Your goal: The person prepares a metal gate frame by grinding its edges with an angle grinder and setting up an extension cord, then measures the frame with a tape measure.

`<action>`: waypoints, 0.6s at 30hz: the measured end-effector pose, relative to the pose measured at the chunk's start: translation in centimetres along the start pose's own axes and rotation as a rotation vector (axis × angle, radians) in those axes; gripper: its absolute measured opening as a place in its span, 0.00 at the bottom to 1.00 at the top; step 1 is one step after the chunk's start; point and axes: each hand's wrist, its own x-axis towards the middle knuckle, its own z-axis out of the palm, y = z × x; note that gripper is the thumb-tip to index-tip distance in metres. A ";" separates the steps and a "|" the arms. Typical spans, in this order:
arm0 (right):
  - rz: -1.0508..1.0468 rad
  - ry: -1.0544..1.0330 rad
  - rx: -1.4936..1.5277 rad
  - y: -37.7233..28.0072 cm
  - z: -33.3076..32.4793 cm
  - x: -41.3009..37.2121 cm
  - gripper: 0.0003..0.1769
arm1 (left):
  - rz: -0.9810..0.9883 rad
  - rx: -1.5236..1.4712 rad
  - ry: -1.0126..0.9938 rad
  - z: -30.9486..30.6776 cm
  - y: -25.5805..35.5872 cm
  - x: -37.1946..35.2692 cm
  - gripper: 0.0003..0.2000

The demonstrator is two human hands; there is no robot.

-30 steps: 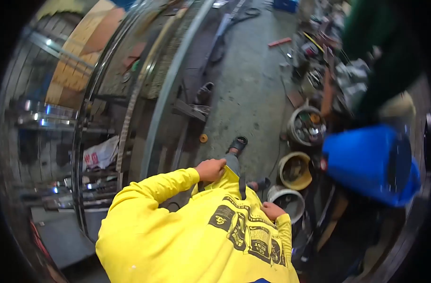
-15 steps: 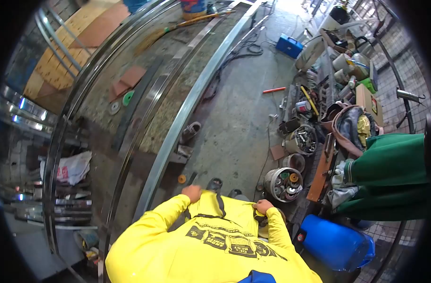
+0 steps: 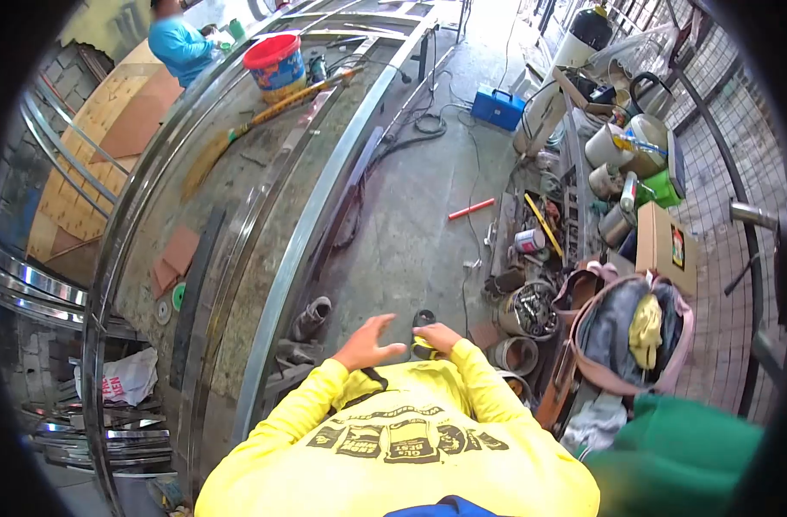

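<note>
My left hand (image 3: 372, 343) is open in front of my waist, thumb and fingers spread, with nothing in it. Close beside it, my right hand (image 3: 441, 338) is closed around a small yellow-and-black tape measure (image 3: 423, 349), partly hidden by the fingers. Under both forearms hangs the yellow printed shirt (image 3: 402, 431) that I wear. A dark shoe tip (image 3: 423, 317) shows just beyond the right hand.
A long metal frame (image 3: 320, 224) runs along my left, with a broom (image 3: 205, 164) and red bucket (image 3: 273, 65) within it. To the right are a bucket of metal pieces (image 3: 531, 310), a pink-rimmed bag (image 3: 600, 362) and green cloth (image 3: 678, 448). A person (image 3: 178, 43) stands far left.
Both hands have let go of the shirt hem and come closer together. My right hand now holds the tape measure, and my left has opened. The view has shifted, bringing another person into sight.
</note>
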 end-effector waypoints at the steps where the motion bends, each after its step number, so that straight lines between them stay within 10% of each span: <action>1: -0.278 -0.042 -0.242 -1.0 -1.3 2.2 0.25 | 0.055 0.030 -0.050 0.2 1.3 2.8 0.40; 5: -0.262 -0.095 0.265 -6.4 -7.4 7.6 0.18 | 0.059 -0.013 -0.188 -0.9 4.1 13.5 0.46; 7: 0.151 -0.277 1.055 -11.7 -11.7 6.9 0.16 | -0.035 -0.034 -0.254 -3.3 4.1 17.9 0.45; 12: 0.151 -0.288 1.127 -16.4 -18.1 13.7 0.21 | -0.226 0.125 -0.106 -11.5 4.7 26.7 0.28; 18: 0.116 -0.008 0.735 -24.0 -27.8 25.9 0.18 | -0.290 0.430 0.803 -29.9 -2.6 36.8 0.23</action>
